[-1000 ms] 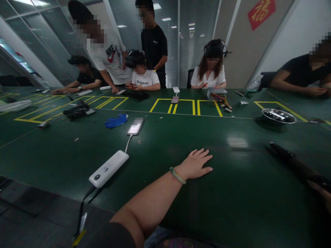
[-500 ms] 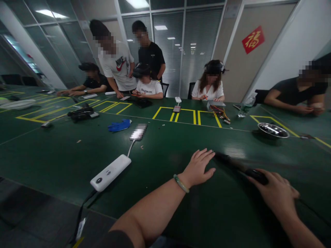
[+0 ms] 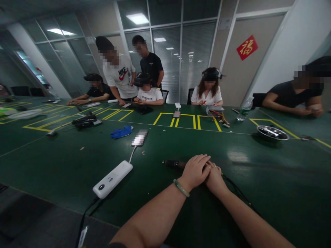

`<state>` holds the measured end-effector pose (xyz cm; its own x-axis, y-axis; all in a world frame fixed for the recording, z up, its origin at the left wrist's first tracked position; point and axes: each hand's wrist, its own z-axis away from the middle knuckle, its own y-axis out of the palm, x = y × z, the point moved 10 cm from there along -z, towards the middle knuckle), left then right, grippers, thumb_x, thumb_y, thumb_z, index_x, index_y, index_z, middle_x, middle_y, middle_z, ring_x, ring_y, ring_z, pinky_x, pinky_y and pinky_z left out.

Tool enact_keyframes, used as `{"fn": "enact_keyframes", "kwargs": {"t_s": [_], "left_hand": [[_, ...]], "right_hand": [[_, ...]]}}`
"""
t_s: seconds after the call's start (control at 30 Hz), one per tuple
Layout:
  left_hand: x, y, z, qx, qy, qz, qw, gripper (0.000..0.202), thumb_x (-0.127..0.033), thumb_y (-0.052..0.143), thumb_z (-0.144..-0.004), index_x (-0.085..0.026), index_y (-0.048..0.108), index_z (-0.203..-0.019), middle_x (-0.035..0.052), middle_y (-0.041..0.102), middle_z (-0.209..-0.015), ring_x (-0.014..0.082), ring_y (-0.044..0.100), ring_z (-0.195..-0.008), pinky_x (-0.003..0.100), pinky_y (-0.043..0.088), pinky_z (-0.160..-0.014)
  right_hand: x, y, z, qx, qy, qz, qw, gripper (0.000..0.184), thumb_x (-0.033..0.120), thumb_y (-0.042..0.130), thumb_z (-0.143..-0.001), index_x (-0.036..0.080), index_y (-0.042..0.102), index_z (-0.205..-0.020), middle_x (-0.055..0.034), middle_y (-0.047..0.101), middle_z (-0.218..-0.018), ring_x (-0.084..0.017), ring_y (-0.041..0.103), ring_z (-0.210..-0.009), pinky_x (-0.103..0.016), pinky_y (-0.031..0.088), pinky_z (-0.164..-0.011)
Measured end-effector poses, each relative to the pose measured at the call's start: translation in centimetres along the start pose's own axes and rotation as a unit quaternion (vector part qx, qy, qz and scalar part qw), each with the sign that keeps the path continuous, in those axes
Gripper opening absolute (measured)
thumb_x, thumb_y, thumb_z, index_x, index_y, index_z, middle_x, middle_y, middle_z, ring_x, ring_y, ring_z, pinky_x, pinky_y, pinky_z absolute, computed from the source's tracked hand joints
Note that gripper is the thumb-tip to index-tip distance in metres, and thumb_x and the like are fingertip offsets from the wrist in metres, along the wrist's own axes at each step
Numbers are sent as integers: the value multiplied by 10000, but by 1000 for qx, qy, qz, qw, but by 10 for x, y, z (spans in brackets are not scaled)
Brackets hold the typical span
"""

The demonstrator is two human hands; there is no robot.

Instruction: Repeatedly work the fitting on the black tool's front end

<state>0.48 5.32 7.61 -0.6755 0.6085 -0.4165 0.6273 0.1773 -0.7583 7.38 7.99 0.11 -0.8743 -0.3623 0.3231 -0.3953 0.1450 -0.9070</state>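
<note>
A black, corded electric screwdriver lies crosswise low over the green table, its thin tip pointing left. My left hand, with a green bangle at the wrist, is closed over its middle. My right hand is wrapped round the rear end, its fingers touching my left hand's fingertips. Both hands hide most of the tool's body. The tool's black cable runs from behind my right hand down to the right.
Left of my hands lie a white power bank, a cabled phone and a blue glove. A metal bowl and a water bottle stand at right. Several people sit or stand across the table.
My right hand has swung the screwdriver leftward, bringing its body under my left hand. My left hand's fingers have gone from lying flat to closing over it. The view has shifted slightly.
</note>
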Motion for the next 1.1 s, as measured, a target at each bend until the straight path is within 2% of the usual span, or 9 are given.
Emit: {"fn": "enact_keyframes", "kwargs": {"t_s": [0.13, 0.2, 0.27, 0.37, 0.43, 0.6, 0.83, 1.03, 1.1], "left_hand": [[1, 4, 0, 18, -4, -13, 1000, 412, -387, 354, -982, -228, 464, -1346, 38, 515, -1361, 176, 469, -1242, 367, 389, -1047], [-1, 8, 0, 39, 6, -22, 999, 433, -446, 406, -958, -243, 474, -1334, 33, 518, -1354, 188, 477, -1225, 369, 404, -1020], [-3, 14, 1, 62, 18, -29, 997, 448, -491, 498, -906, -257, 515, -1288, 28, 543, -1317, 205, 496, -1189, 374, 417, -986], [-7, 22, 2, 93, 35, -37, 994, 414, -460, 587, -858, -269, 556, -1225, 13, 594, -1223, 204, 528, -1119, 359, 427, -936], [-8, 26, 2, 107, 39, -49, 992, 392, -424, 594, -863, -271, 551, -1222, 6, 609, -1179, 193, 537, -1089, 347, 427, -915], [-14, 33, 3, 118, 51, -82, 988, 366, -432, 599, -868, -295, 540, -1202, -21, 592, -1176, 183, 528, -1076, 344, 429, -898], [-19, 39, 3, 120, 41, -85, 988, 216, -315, 532, -911, -257, 578, -1114, 9, 594, -1092, 179, 545, -1006, 326, 442, -849], [-17, 40, -1, 132, 35, -84, 987, 205, -318, 554, -892, -253, 599, -1080, 15, 604, -1046, 185, 560, -970, 338, 449, -833], [-17, 38, -1, 141, 39, -83, 986, 215, -331, 569, -880, -257, 601, -1079, 11, 608, -1039, 186, 565, -962, 340, 451, -835]], "right_hand": [[-16, -24, 9, 19, -26, -7, 999, 568, 257, 582, -776, 170, 455, -1323, -110, 466, -1342, -250, 412, -1235, -368, 319, -1006], [-39, -43, 17, 42, 3, 0, 999, 504, 356, 613, -775, 191, 527, -1244, -97, 531, -1251, -256, 477, -1159, -370, 358, -968], [-68, -53, 28, 105, 64, 7, 992, 397, 435, 626, -765, 212, 614, -1092, -79, 602, -1101, -249, 565, -999, -354, 421, -846], [-100, -55, 50, 219, 145, 15, 965, 287, 437, 647, -733, 228, 670, -929, -55, 647, -928, -226, 610, -812, -311, 427, -662], [-107, -51, 60, 269, 162, 7, 949, 210, 399, 633, -741, 243, 687, -871, -39, 659, -867, -210, 616, -764, -291, 411, -622], [-107, -39, 68, 311, 154, -25, 938, 204, 368, 663, -700, 264, 704, -870, -23, 674, -863, -203, 627, -765, -265, 404, -600], [-117, -38, 61, 244, 170, -34, 954, 176, 345, 556, -796, 251, 690, -861, -27, 676, -799, -188, 624, -694, -265, 384, -568], [-118, -78, 44, 27, 221, 2, 975, 300, 384, 395, -906, 225, 635, -988, -78, 663, -962, -222, 621, -796, -311, 404, -618], [-115, -86, 39, -15, 215, 5, 977, 311, 387, 374, -917, 224, 622, -1010, -78, 649, -1022, -225, 615, -837, -317, 409, -642]]}}
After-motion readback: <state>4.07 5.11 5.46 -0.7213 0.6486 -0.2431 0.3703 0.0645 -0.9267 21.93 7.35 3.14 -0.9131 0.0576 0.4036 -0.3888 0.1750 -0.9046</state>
